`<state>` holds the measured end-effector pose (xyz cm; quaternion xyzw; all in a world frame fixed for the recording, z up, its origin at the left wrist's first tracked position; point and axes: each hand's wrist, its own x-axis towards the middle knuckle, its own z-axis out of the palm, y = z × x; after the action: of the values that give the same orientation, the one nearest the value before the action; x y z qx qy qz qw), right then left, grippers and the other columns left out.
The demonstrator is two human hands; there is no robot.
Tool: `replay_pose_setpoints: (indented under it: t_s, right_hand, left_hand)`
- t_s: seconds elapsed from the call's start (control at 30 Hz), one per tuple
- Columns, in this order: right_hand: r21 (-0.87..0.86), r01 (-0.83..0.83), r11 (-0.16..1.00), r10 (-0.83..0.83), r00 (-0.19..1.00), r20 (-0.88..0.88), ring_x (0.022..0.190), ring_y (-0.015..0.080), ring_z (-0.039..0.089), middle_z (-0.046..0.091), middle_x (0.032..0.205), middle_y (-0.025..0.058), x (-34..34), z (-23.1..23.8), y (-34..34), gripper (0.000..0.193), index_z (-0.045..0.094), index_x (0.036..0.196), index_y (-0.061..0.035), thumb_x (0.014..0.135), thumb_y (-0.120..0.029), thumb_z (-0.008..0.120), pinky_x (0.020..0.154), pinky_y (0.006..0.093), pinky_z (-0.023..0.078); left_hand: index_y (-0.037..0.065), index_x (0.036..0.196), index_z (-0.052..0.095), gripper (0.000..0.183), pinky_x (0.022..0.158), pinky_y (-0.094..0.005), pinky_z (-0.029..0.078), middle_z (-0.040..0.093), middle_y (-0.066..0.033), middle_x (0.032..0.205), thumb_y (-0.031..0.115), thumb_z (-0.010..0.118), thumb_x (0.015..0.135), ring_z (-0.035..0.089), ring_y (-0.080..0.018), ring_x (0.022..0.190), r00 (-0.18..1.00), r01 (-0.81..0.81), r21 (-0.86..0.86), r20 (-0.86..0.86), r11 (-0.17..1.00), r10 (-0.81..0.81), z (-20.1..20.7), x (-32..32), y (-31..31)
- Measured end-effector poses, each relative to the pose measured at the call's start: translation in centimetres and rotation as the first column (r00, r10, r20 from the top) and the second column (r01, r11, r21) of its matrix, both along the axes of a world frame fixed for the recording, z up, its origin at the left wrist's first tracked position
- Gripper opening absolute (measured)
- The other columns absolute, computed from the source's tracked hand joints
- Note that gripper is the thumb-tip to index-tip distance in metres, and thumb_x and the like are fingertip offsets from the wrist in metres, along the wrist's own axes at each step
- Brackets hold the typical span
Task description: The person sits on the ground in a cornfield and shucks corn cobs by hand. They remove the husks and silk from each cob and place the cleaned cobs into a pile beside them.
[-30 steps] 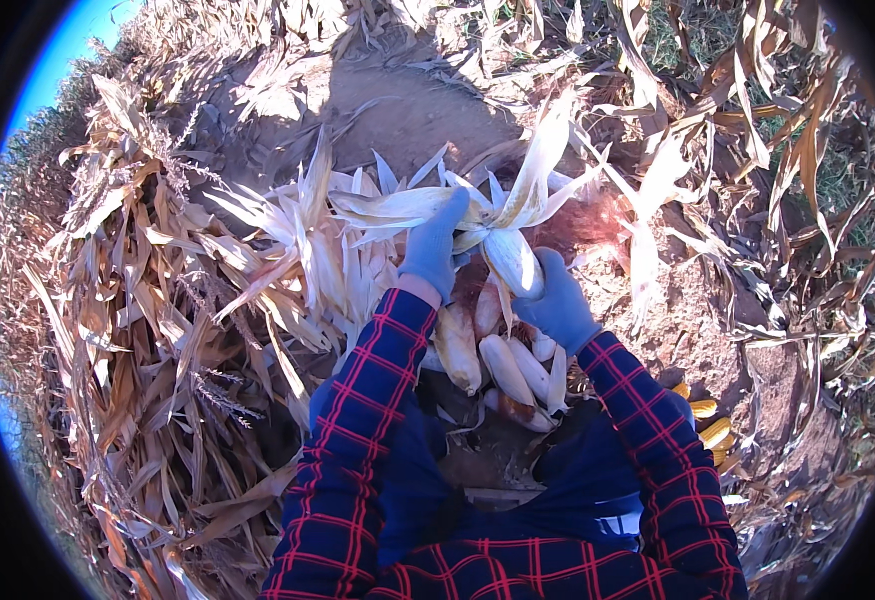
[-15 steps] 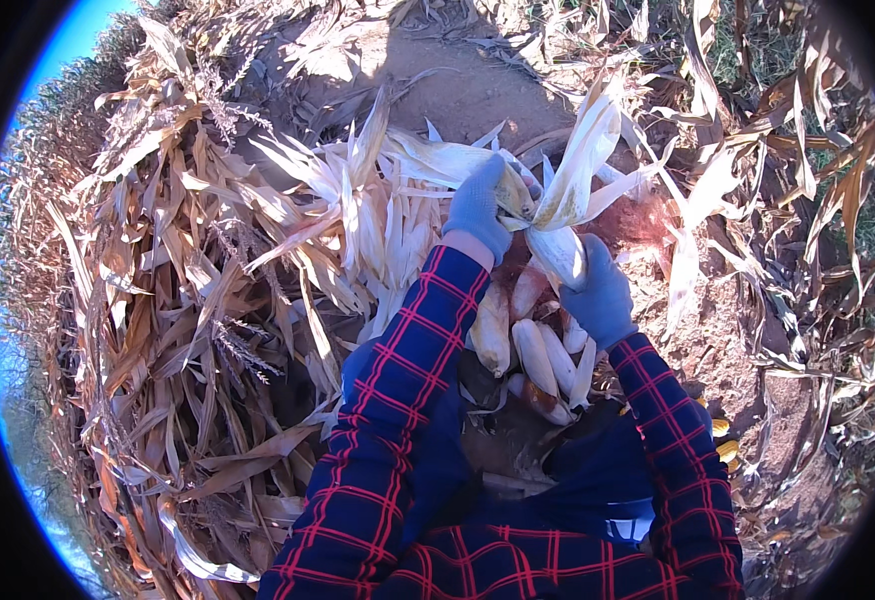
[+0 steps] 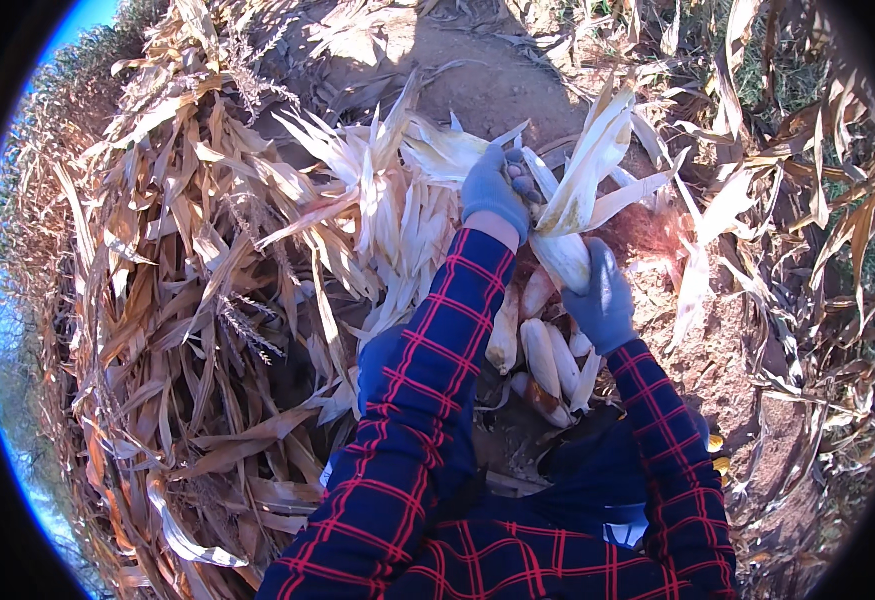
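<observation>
An ear of corn (image 3: 562,258) is held in front of me, its pale dry husk leaves (image 3: 596,170) splayed up and away from one end. My right hand (image 3: 603,300), in a grey-blue glove, is closed round the lower right side of the ear. At its upper left my left hand (image 3: 498,188), gloved alike, has its fingers curled in at the base of the husk; the grip itself is partly hidden. Below both hands lie several pale ears of corn (image 3: 541,357) in a small pile between my legs.
A tall heap of dry corn stalks (image 3: 168,330) fills the left side. Loose pale husks (image 3: 398,220) lie beside my left forearm. Bare soil (image 3: 488,85) shows ahead, and reddish corn silk (image 3: 653,235) lies to the right. Yellow corn (image 3: 718,445) peeks out by my right sleeve.
The left hand has shifted slightly right and turned, so its curled fingertips now show. The ear stays in the right hand, and the view has shifted a little.
</observation>
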<state>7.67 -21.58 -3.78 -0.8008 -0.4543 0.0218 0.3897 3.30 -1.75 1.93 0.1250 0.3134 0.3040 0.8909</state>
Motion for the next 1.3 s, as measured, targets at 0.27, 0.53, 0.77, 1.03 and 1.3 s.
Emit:
replay_pose_setpoints:
  t_s: [0.27,0.53,0.77,1.03,1.3]
  right_hand:
    - [0.051,-0.067,0.996,0.084,0.845,-0.529,0.093,0.0250,0.062,0.062,0.102,0.0159,-1.7,0.9,1.0,0.064,0.045,0.120,-0.0026,0.067,-0.022,0.076,0.078,0.0366,0.049]
    - [0.069,0.015,0.998,0.062,0.289,-0.955,0.074,0.0130,0.061,0.063,0.089,0.0088,-4.3,2.7,2.1,0.048,0.050,0.113,0.0005,0.074,-0.016,0.073,0.054,0.0288,0.049]
    - [-0.025,-0.211,0.977,0.081,0.479,-0.874,0.069,0.0140,0.060,0.062,0.085,0.0072,-1.3,-1.5,1.0,0.047,0.054,0.112,-0.0005,0.076,-0.027,0.071,0.052,0.0280,0.048]
    - [-0.142,-0.040,0.989,-0.126,0.272,-0.954,0.048,0.0155,0.058,0.059,0.074,0.0071,1.8,1.8,-2.2,0.042,0.055,0.102,0.0015,0.082,-0.033,0.068,0.039,0.0272,0.047]
    - [0.178,0.131,0.975,0.177,0.018,-0.984,0.063,0.0130,0.059,0.059,0.079,0.0060,2.1,1.3,-1.5,0.049,0.054,0.110,-0.0016,0.089,-0.046,0.057,0.050,0.0248,0.050]
  left_hand:
    - [0.010,0.076,0.051,0.034,0.047,-0.0304,0.032,0.033,0.0034,0.051,0.040,0.049,0.093,0.027,-0.0113,0.039,0.993,-0.119,0.086,0.018,0.989,0.118,1.8,0.3,-1.7]
    - [0.005,0.069,0.065,0.029,0.047,-0.0313,0.042,0.061,-0.0048,0.059,0.027,0.063,0.086,0.054,-0.0190,0.044,0.908,-0.065,0.729,-0.240,0.681,0.343,1.9,2.5,-3.9]
    - [0.007,0.079,0.067,0.035,0.057,-0.0425,0.050,0.062,-0.0142,0.063,0.042,0.067,0.077,0.063,-0.0335,0.061,0.808,0.512,0.805,-0.334,-0.299,0.485,-0.6,2.4,-8.2]
    - [-0.008,0.126,0.044,0.080,0.082,-0.0359,0.048,0.059,-0.0226,0.113,0.038,0.077,0.070,0.061,-0.0245,0.097,0.704,0.119,0.792,-0.493,0.599,0.511,-0.6,-3.1,7.9]
    - [0.000,0.118,0.059,0.059,0.085,-0.0310,0.047,0.063,-0.0098,0.111,0.048,0.063,0.083,0.056,-0.0162,0.104,0.653,0.743,0.652,-0.756,0.153,0.048,0.6,-2.3,3.5]
